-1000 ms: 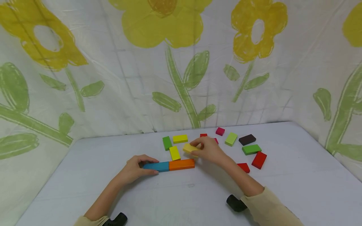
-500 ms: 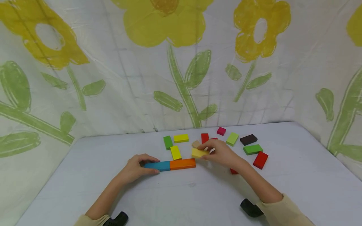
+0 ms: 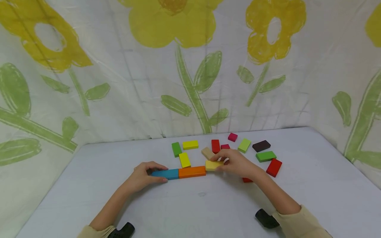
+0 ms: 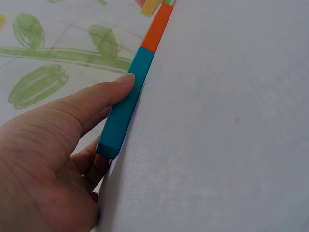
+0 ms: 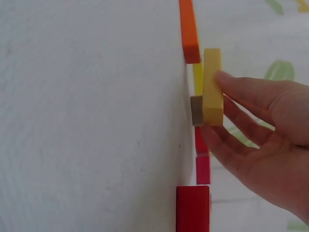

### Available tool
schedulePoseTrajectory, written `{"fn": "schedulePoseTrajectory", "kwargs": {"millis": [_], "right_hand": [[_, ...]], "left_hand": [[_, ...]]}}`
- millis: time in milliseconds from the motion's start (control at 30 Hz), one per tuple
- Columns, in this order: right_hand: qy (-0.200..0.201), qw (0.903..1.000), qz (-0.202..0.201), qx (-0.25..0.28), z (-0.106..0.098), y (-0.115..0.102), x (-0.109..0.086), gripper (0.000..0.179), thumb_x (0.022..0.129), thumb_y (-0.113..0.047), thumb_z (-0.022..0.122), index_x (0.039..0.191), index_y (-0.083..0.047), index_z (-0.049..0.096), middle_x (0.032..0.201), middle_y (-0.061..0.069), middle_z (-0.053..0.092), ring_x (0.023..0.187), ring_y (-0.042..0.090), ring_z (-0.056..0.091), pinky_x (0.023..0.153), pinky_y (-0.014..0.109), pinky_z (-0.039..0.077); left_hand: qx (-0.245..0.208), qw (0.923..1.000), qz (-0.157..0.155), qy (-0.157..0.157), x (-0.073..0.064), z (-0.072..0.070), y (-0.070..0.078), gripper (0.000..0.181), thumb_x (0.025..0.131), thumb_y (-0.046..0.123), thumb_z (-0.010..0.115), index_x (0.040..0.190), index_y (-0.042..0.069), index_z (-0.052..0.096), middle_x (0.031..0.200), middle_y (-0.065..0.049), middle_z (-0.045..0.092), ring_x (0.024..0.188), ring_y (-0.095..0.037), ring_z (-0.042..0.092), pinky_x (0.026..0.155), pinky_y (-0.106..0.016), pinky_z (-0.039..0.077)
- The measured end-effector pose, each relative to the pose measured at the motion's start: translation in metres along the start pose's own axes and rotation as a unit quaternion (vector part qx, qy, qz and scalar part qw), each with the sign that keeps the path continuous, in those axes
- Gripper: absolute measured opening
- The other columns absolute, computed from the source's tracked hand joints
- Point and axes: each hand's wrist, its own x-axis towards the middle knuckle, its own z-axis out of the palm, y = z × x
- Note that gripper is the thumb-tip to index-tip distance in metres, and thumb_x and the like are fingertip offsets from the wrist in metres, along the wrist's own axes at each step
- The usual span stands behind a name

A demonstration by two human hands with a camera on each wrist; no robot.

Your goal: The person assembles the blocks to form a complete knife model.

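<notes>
My left hand [image 3: 146, 177] pinches a blue block [image 3: 168, 174] flat on the table, thumb on the near side and fingers on the far side. An orange block [image 3: 192, 172] lies end to end with the blue one, forming a straight row. With thumb and fingertips my right hand [image 3: 233, 162] holds a pale yellow block [image 3: 212, 166] close by the orange block's right end. In the right wrist view this pale yellow block [image 5: 212, 87] is raised above the table. The left wrist view shows the thumb along the blue block [image 4: 126, 104].
Behind the row lie two bright yellow blocks [image 3: 190, 144], a green block [image 3: 176, 149] and a tan block [image 3: 207, 152]. To the right are several more: red [image 3: 274, 168], green [image 3: 266, 156], light green [image 3: 244, 145], dark brown [image 3: 261, 146] and pink [image 3: 232, 137]. A flowered cloth hangs behind the table.
My right hand has carried the pale yellow block rightward and down, from behind the orange block to its right end. The tan block has come into view. My left hand stays on the blue block.
</notes>
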Motion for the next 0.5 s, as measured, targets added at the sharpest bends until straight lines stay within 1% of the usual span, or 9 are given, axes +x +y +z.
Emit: {"fn": "schedulePoseTrajectory", "kwargs": {"millis": [233, 500], "right_hand": [[-0.018, 0.9998, -0.006, 0.004, 0.0032, 0.0044, 0.0001, 0.029, 0.093, -0.007, 0.079, 0.122, -0.003, 0.075, 0.120, 0.009, 0.073, 0.110, 0.025, 0.063, 0.091, 0.027, 0.057], [-0.017, 0.9998, -0.007, -0.010, 0.0056, 0.0048, 0.0005, 0.028, 0.092, -0.007, 0.080, 0.119, -0.005, 0.077, 0.118, 0.007, 0.073, 0.110, 0.024, 0.062, 0.090, 0.028, 0.057]], "left_hand": [[0.003, 1.0000, -0.002, 0.001, -0.0003, -0.0007, -0.0005, 0.035, 0.087, 0.025, 0.088, 0.119, 0.012, 0.080, 0.119, -0.005, 0.075, 0.105, -0.020, 0.059, 0.088, -0.031, 0.049], [0.000, 1.0000, -0.002, -0.002, -0.0004, -0.0006, 0.0009, 0.035, 0.088, 0.025, 0.088, 0.119, 0.012, 0.080, 0.120, -0.005, 0.075, 0.104, -0.021, 0.059, 0.087, -0.031, 0.049]]}}
